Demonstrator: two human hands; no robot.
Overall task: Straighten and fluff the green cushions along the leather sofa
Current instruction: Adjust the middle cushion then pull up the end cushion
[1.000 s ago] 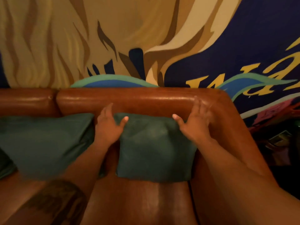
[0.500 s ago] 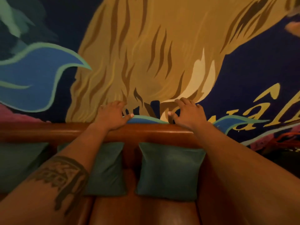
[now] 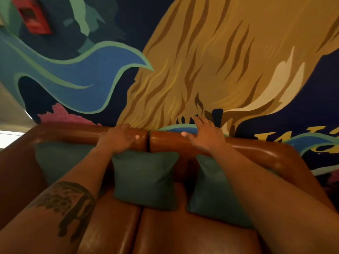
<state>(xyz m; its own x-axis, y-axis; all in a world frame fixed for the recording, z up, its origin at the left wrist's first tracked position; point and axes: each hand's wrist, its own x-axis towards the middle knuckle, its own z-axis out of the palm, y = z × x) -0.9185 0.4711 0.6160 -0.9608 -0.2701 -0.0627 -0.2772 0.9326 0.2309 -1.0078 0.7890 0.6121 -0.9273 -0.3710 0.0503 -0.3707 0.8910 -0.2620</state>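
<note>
Three green cushions lean against the backrest of the brown leather sofa (image 3: 183,140). The middle cushion (image 3: 145,180) stands upright at the seam between two seat pads. The right cushion (image 3: 211,195) is partly hidden behind my right forearm. The left cushion (image 3: 60,162) is partly hidden behind my left forearm. My left hand (image 3: 119,138) hovers over or rests on the backrest top, just above the middle cushion's upper left corner, fingers relaxed, holding nothing. My right hand (image 3: 205,134) is spread open above the backrest top, holding nothing.
A painted mural wall (image 3: 201,61) rises directly behind the sofa. The sofa's right armrest (image 3: 302,171) curves forward at the right. The left armrest (image 3: 16,171) borders the left side. The leather seat pads (image 3: 165,231) lie below the cushions.
My hands let go of the right cushion a second ago and rose to the backrest top. Since then the view has shifted left, and both hands have moved left toward the middle cushion.
</note>
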